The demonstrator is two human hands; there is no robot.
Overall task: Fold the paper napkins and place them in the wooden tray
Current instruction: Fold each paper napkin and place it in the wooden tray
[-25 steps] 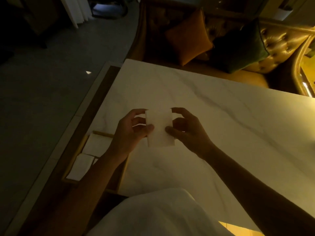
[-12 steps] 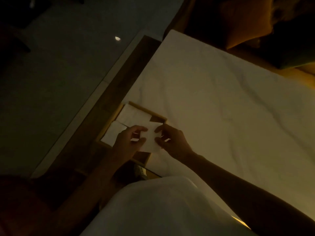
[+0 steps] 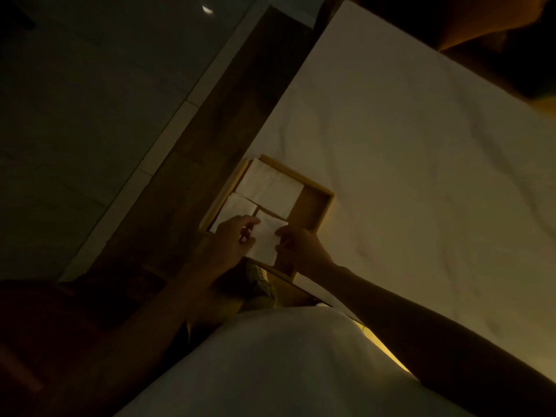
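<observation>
Dimly lit, warm-toned room. A pale marble-veined table [image 3: 421,176] fills the right; a dark wood strip [image 3: 210,130] and grey tiled floor [image 3: 90,115] lie to its left, an orange cushion [image 3: 481,19] beyond. The wooden tray [image 3: 313,206] sits at the table's left edge, two folded napkins [image 3: 270,186] lying flat inside. The left hand [image 3: 231,236] and right hand [image 3: 301,245] each pinch an opposite side of a third folded napkin [image 3: 266,240], held over the tray's near end; whether it touches the tray cannot be told.

Matt paper napkin [image 3: 266,239], wooden tray [image 3: 322,206]
</observation>
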